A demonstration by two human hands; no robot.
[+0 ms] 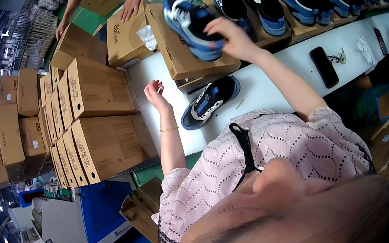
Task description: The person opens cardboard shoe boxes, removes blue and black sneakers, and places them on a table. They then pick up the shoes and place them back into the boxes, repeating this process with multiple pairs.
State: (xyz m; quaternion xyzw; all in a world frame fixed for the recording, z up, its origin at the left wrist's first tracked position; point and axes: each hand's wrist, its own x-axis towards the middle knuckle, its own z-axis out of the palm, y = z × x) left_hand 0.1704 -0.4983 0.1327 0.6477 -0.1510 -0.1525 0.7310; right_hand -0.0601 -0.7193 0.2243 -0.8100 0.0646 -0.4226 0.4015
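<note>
My right hand (232,38) grips a blue, black and white sneaker (182,18) by its heel end. It holds the sneaker over an opened cardboard shoebox (173,53). My left hand (155,94) is raised over the white table, empty, with its fingers loosely bent and apart. Close to it, a second sneaker (209,102) of the same colours lies on the tabletop, below the box.
Matching sneakers (263,9) line the far side on boxes. Brown shoeboxes (108,141) are stacked at the left. A co-worker's hand (131,6) rests on a box (126,37) at the back. A black phone (323,67) and keys (337,57) lie on the right.
</note>
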